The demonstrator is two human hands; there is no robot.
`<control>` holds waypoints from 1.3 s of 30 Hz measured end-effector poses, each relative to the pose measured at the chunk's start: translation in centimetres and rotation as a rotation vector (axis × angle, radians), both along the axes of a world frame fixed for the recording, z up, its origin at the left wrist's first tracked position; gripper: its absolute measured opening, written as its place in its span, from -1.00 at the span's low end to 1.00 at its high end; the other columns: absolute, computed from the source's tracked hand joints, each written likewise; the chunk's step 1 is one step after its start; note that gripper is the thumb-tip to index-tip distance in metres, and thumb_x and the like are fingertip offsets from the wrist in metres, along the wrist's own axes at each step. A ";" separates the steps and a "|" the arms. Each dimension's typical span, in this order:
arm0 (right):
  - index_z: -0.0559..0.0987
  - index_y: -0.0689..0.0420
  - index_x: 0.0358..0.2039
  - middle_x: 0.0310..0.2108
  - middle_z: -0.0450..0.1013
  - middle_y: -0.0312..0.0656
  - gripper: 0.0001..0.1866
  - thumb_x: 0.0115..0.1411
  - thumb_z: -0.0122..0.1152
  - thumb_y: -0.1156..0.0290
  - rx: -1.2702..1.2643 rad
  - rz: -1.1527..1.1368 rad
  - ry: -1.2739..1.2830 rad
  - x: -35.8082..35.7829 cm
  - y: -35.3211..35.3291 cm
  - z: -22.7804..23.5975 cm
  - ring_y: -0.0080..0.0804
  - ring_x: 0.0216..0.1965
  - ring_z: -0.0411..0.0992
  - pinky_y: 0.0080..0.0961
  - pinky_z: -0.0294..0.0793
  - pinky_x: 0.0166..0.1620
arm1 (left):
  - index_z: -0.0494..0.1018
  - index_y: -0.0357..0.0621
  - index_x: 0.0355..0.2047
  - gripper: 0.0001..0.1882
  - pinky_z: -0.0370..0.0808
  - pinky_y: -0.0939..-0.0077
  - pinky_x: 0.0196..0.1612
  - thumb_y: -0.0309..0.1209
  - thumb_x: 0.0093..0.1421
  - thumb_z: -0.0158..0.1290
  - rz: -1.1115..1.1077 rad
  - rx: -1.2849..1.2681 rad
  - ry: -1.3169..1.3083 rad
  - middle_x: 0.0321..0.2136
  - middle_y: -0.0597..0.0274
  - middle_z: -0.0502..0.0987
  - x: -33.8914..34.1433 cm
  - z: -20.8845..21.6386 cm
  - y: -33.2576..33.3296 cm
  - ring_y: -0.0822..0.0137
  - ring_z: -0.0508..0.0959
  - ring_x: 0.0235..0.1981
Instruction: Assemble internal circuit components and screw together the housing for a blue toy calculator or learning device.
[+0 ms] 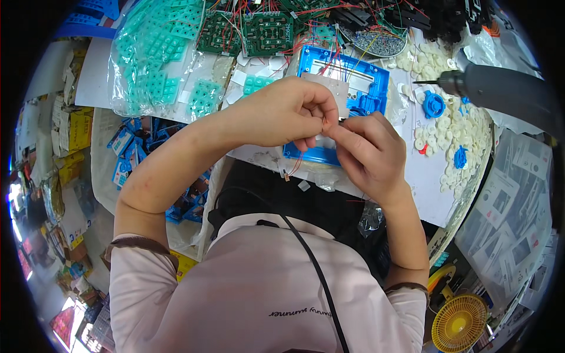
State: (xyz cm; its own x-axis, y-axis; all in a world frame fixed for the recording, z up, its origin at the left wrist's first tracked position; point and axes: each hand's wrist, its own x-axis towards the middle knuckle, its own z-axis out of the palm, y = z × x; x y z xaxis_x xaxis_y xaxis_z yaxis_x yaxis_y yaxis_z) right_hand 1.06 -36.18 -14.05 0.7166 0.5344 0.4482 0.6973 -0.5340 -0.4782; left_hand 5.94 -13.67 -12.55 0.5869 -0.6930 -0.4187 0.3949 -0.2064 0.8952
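Note:
My left hand (303, 112) and my right hand (371, 150) meet fingertip to fingertip over a blue plastic housing (379, 76). Both are closed in a pinch. Thin red wires (300, 160) hang from beneath my left fingers, with a small pale connector (286, 175) at their end by the near table edge. What lies between my right fingertips is too small to make out. The housing lies open side up, partly covered by my hands. Inside it are a pale flat panel (332, 88) and several coloured wires leading toward the back.
Green circuit boards (268, 34) with wires lie behind. Teal rubber keypads (156, 53) fill a clear bag at left. A dark pointed tool (471, 82) juts in from the right, above white plastic discs (450, 126) and a blue knob (434, 105). Blue parts (132, 147) fill a bin at left.

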 end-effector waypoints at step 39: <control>0.66 0.15 -0.13 -0.37 0.39 -0.29 -0.58 -0.09 0.37 0.43 -0.116 0.035 0.087 -3.7 1.4 1.2 -0.28 -0.30 0.35 -0.31 0.27 -0.25 | 0.26 -0.20 -0.28 -0.73 0.42 0.15 -0.43 -0.59 0.11 0.14 0.014 0.446 -0.931 -0.58 0.03 0.48 -3.0 0.2 -0.8 -0.05 0.56 -0.49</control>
State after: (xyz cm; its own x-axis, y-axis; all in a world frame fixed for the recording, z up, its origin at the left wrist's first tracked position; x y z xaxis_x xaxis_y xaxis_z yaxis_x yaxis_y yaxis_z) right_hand -2.67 -34.81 -12.86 0.7303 0.6042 0.3188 0.6748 -0.5654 -0.4743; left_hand 2.91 -14.47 -12.35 0.8168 -0.5768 -0.0113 -0.4108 -0.5953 0.6905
